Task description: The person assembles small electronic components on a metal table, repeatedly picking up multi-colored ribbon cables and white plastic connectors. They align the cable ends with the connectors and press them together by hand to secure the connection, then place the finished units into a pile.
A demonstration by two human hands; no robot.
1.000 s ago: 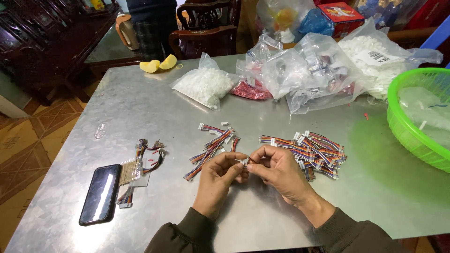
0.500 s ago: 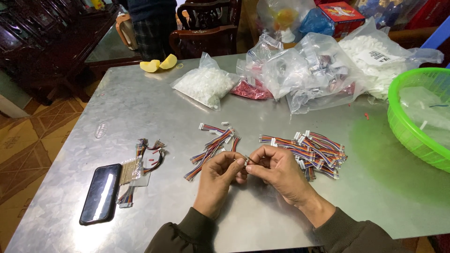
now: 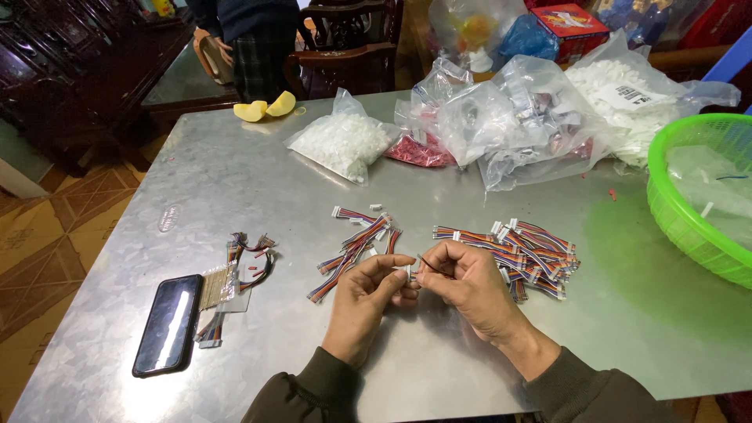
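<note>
My left hand and my right hand meet at the middle of the metal table, fingertips pinched together on a small white connector with a thin dark wire. Just beyond my left hand lies a small pile of multicoloured ribbon cables. A larger heap of the same cables lies right behind my right hand.
A black phone and loose cable pieces lie at the left. Clear bags of white and red parts crowd the far side. A green basket sits at the right edge. Yellow fruit wedges lie at the back.
</note>
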